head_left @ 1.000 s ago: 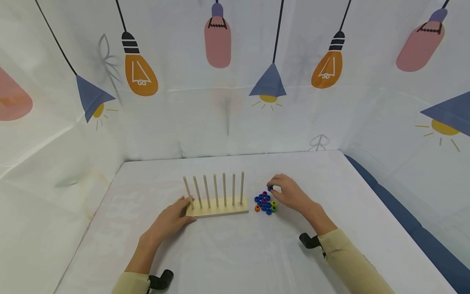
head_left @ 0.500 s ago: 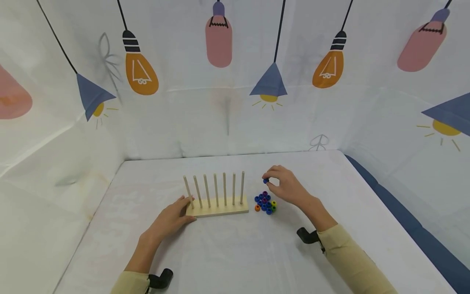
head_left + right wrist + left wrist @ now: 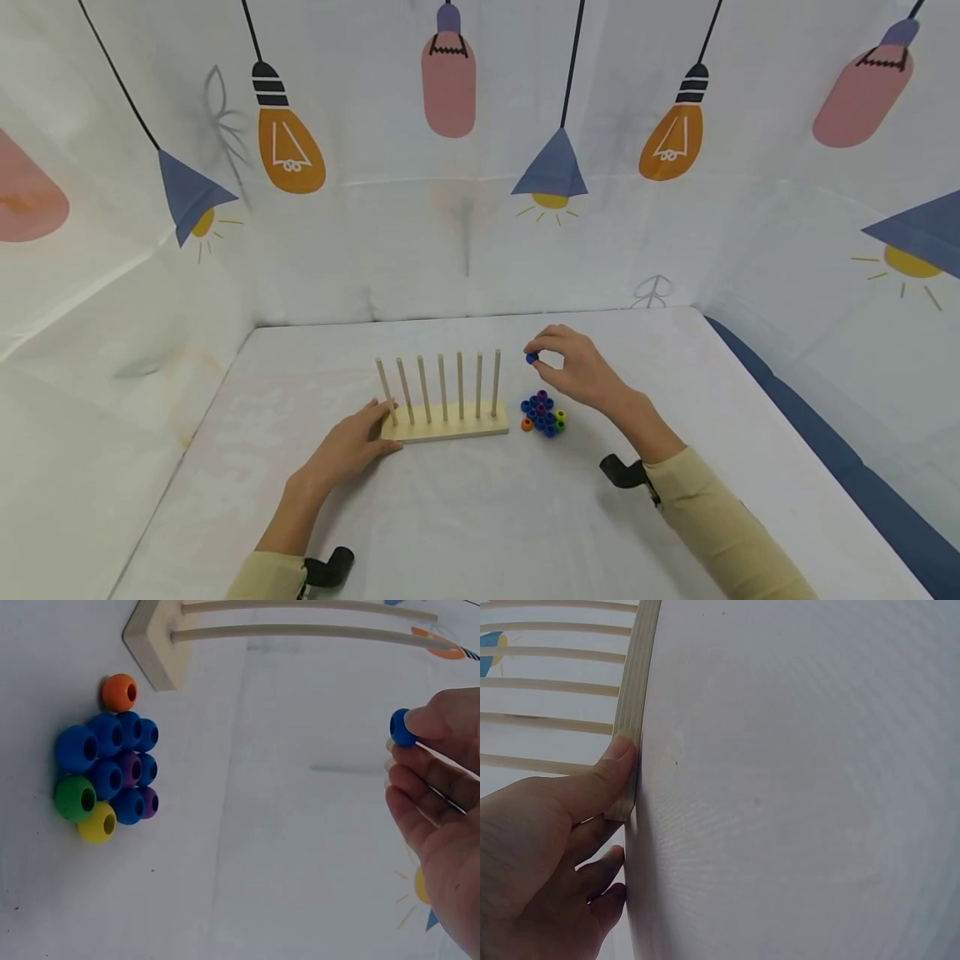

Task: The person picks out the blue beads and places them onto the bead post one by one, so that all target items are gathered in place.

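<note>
A pale wooden peg board with several upright pegs stands on the table. My left hand grips its left end; in the left wrist view the thumb presses the board's side edge. Between thumb and forefinger, my right hand pinches a blue bead in the air, right of the rightmost peg and near its upper part. In the right wrist view the held bead shows its hole. None of the pegs carries a bead.
Right of the board lies a cluster of blue beads with purple ones among them. A green bead, a yellow bead and an orange bead sit at its edges. A white cloth wall with printed lamps rises behind the table.
My right hand has lifted the blue bead up from beside the cluster and moved it left towards the pegs. My left hand keeps its grip on the board.
</note>
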`<state>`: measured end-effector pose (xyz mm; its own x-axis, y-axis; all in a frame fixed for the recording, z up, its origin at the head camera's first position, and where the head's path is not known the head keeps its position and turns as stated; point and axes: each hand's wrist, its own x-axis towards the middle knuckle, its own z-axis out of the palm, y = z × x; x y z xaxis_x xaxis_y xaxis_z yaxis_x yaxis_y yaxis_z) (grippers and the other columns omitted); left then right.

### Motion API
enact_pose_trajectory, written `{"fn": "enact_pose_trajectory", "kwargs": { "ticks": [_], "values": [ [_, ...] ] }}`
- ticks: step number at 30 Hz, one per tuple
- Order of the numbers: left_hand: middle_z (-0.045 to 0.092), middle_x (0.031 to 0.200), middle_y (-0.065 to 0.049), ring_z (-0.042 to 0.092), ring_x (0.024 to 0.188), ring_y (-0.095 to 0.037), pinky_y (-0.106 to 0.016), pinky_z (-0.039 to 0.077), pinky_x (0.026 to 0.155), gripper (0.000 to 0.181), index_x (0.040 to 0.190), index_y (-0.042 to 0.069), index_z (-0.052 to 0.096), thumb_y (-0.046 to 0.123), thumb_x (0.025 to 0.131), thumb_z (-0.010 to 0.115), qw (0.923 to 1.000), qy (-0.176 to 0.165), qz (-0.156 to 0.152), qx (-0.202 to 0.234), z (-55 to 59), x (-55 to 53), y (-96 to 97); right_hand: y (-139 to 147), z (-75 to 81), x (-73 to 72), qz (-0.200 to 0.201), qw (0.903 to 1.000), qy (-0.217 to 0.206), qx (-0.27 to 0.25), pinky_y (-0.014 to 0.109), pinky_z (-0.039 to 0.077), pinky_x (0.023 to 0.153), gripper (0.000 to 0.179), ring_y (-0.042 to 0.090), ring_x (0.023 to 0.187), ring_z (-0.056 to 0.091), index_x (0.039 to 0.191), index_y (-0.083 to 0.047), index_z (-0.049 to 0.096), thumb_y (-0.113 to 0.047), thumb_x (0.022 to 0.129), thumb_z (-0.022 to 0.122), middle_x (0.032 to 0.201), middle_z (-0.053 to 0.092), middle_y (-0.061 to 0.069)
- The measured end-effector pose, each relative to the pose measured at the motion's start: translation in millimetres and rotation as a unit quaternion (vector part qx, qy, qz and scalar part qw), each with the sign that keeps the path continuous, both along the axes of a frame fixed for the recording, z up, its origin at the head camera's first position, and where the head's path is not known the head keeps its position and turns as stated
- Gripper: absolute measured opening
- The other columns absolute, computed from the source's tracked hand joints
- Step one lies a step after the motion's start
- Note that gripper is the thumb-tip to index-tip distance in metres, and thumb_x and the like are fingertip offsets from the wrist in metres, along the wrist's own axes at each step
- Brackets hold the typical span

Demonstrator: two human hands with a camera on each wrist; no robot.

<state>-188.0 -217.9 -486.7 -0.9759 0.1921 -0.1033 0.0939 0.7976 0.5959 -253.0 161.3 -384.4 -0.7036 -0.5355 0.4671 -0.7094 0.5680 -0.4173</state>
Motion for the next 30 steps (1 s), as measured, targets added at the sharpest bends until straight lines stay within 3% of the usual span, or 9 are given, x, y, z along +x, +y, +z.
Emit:
{"fn": "enact_pose_trajectory", "kwargs": {
  "ticks": [11, 16, 30],
  "values": [
    [0.028, 0.16, -0.025, 0.03, 0.146, -0.047, -0.064, 0.03, 0.115, 0.078, 0.153, 0.012, 0.04, 0.044, 0.089, 0.072, 1.0, -0.003, 0.004, 0.002, -0.3, 0.0, -0.2, -8.2, 11.9, -1.8, 0.039, 0.9986, 0.027, -0.021, 0.035, 0.056, 0.083, 0.019, 0.017, 0.099, 0.064, 0.104, -0.007, 0.074, 0.0, 0.087, 0.072, 0.104, 0.07, 0.003],
    [0.027, 0.16, -0.025, 0.03, 0.146, -0.047, -0.065, 0.029, 0.115, 0.078, 0.153, 0.012, 0.039, 0.043, 0.089, 0.072, 1.0, -0.006, 0.004, 0.004, -1.0, 0.5, -0.3, -13.1, 17.5, -0.9, 0.046, 0.9984, 0.022, -0.025, 0.04, 0.057, 0.087, 0.017, 0.018, 0.1, 0.064, 0.103, -0.007, 0.074, -0.001, 0.087, 0.071, 0.105, 0.07, 0.004],
    [0.027, 0.16, -0.025, 0.03, 0.146, -0.047, -0.065, 0.03, 0.114, 0.079, 0.153, 0.012, 0.04, 0.045, 0.089, 0.072, 1.0, -0.005, 0.005, 0.002, -1.5, 0.7, -0.1, -22.6, 30.4, 3.5, 0.06, 0.9975, 0.02, -0.031, 0.037, 0.056, 0.088, 0.019, 0.017, 0.103, 0.063, 0.105, -0.008, 0.074, -0.002, 0.088, 0.072, 0.106, 0.069, 0.002]
  ]
}}
